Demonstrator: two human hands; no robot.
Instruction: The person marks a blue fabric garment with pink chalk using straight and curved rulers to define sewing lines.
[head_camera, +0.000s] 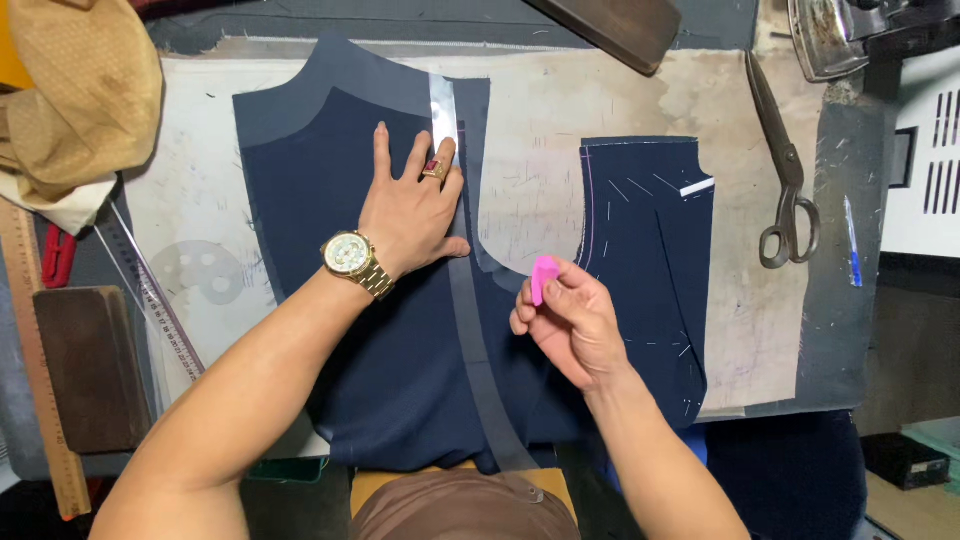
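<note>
- Seen from above, a worn, stained cutting table (620, 110) fills the frame, with a dark border along its right edge.
- At centre left, my left hand (410, 215) lies flat, fingers spread and released, pressing on a dark navy fabric panel (330, 300); I judge this keeps the cloth from sliding.
- Beneath that hand's fingertips, a clear curved ruler (470, 300) runs from upper centre down to lower centre, lying on the fabric.
- At centre, my right hand (570, 325) pinches a pink piece of tailor's chalk (543, 277) between thumb and fingertips, raised just right of the ruler, seemingly poised for marking.
- To the right, a second navy piece (650, 260) lies flat, carrying chalk lines, well apart from the left hand.
- Far right, long metal scissors (785, 170) rest on the table.
- Upper left holds bunched tan cloth (80, 90); along the left edge lie a wooden ruler (35, 370) and a dark wooden block (85, 365).
</note>
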